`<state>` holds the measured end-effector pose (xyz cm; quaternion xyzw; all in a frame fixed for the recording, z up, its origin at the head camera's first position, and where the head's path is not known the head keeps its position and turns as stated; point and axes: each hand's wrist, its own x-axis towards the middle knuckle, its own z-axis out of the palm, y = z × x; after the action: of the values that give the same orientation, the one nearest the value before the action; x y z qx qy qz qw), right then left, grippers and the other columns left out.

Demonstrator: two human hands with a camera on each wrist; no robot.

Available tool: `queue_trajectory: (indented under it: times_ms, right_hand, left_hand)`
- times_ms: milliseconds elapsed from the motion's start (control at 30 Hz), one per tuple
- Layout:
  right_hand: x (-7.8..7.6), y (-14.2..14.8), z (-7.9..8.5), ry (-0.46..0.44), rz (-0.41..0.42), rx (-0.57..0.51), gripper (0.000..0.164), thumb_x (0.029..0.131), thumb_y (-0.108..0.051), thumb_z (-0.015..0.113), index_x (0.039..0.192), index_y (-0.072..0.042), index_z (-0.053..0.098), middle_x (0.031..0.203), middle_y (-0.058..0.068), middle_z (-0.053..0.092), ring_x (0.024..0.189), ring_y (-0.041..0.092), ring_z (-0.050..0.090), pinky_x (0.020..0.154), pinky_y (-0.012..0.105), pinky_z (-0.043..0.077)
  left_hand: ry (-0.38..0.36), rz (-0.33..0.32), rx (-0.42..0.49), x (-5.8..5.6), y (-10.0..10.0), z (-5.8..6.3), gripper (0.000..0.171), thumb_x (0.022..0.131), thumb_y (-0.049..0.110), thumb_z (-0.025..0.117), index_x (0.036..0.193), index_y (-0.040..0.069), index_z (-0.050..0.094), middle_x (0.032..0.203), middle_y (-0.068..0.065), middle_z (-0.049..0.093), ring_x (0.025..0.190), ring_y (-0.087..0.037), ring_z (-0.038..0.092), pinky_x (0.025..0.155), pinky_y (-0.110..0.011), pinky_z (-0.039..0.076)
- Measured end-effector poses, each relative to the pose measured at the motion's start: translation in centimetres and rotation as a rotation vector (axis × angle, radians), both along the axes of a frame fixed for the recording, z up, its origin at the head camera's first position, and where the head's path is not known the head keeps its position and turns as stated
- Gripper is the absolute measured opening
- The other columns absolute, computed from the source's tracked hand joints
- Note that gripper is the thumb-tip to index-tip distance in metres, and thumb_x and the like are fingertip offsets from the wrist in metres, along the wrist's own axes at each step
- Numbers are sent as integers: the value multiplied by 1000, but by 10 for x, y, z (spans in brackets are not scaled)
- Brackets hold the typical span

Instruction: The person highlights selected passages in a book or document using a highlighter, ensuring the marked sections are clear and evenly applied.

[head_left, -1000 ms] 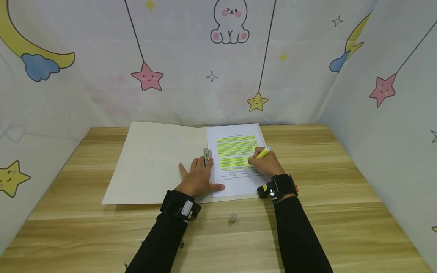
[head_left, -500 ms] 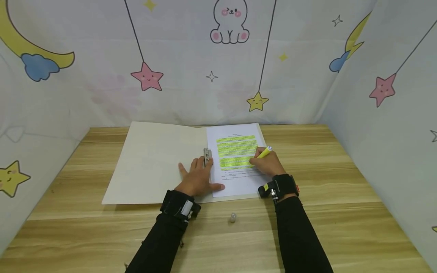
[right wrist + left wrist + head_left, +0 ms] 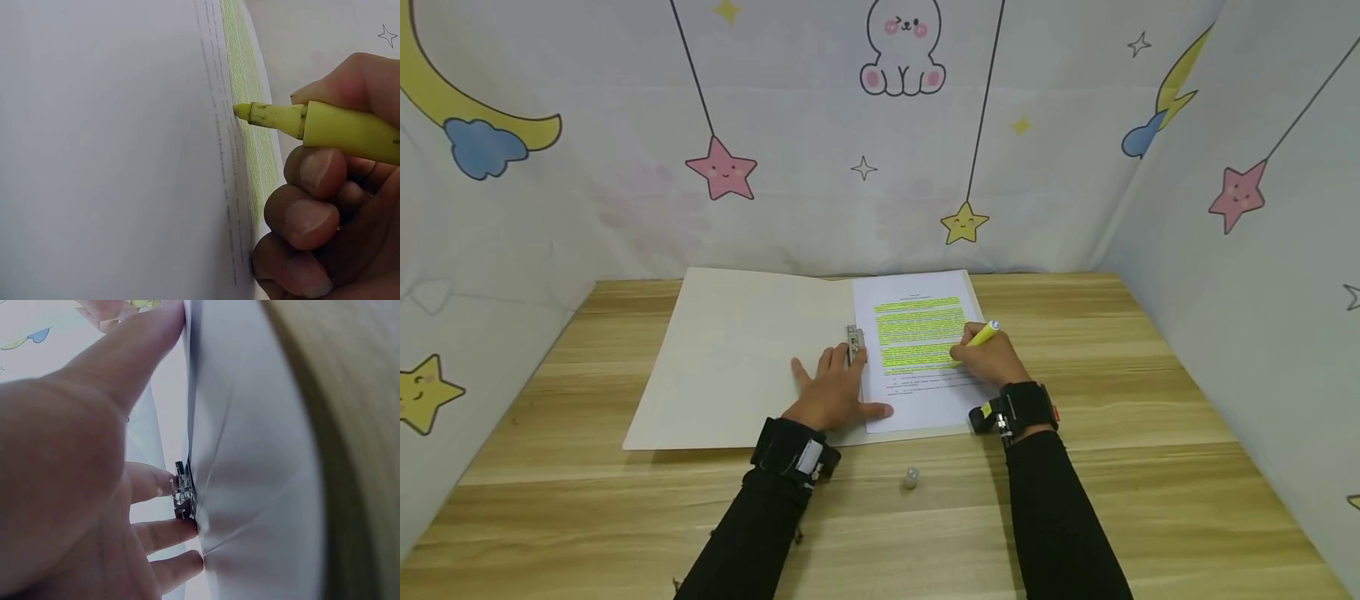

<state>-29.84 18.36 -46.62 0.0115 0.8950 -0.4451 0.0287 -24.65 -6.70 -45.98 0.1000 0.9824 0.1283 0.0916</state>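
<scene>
My right hand (image 3: pixel 994 360) pinches a yellow highlighter (image 3: pixel 350 130), its tip at the lower edge of the yellow-marked text on a printed sheet (image 3: pixel 925 412). Several text lines below the marked block are plain. The sheet lies on the right side of an open cream folder (image 3: pixel 730 358). My left hand (image 3: pixel 829 398) rests with spread, straight fingers across the folder's middle, its thumb on the sheet's lower left. Beside its fingertips is a metal clip (image 3: pixel 182 490) at the folder's spine, partly covered by the fingers in the head view.
A small clear, round-topped object (image 3: pixel 911 477) stands on the wooden table (image 3: pixel 1150 467) in front of the folder. White cloth walls (image 3: pixel 805 225) printed with stars and moons enclose the table at the back and sides.
The right hand has slid slightly to the right with the highlighter along the lower edge of the marked text. My left hand stays in place on the folder.
</scene>
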Motion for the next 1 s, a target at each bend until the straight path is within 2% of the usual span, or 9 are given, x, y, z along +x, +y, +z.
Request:
queue_trajectory:
  times_ms: [667,1000]
  right_hand:
    - [-3,6,-4,11,-21,-6,22,80,-9,68,68,-9,49,76,7,53,65,19,49,50,26,31]
    - [-3,9,-2,20,-14,3,21,80,-9,67,68,-10,49,77,7,56,63,19,48,49,25,29]
  left_hand:
    - [-6,-1,0,-1,1,-1,105,77,65,73,157,13,28,161,-20,23,148,-40,19,110,-80,6]
    - [6,0,13,0,1,0,104,77,63,74,156,12,29,161,-21,24,149,-41,18,110,-81,5]
